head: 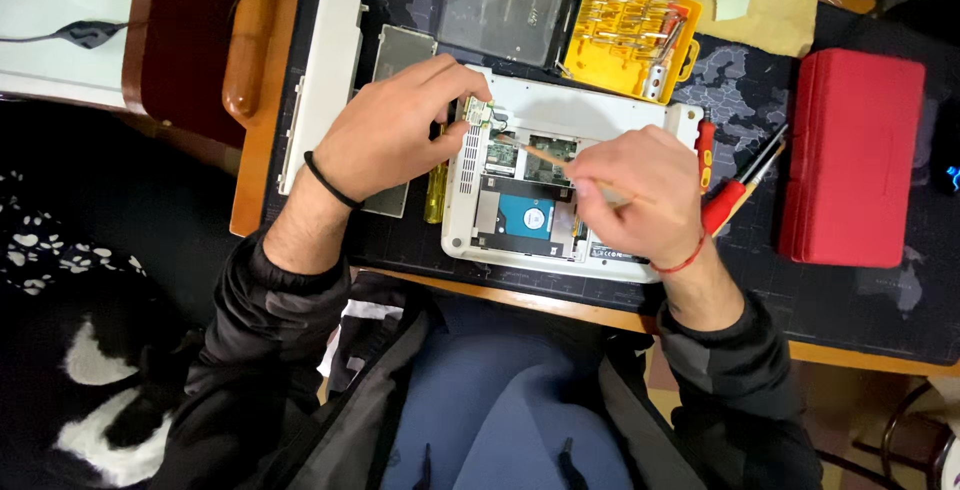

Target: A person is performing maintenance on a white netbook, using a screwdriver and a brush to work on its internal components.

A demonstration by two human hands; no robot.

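Note:
A white laptop lies bottom-up on the dark desk mat, its cover off, showing a hard drive with a blue label and green circuit boards. My left hand pinches a small green card at the laptop's upper left corner. My right hand holds a thin wooden stick whose tip points into the open bay near the boards.
A yellow screwdriver-bit case with its clear lid open sits behind the laptop. White and grey cover panels lie at left. Red-handled screwdrivers and a red case lie at right. A yellow-handled tool rests beside the laptop.

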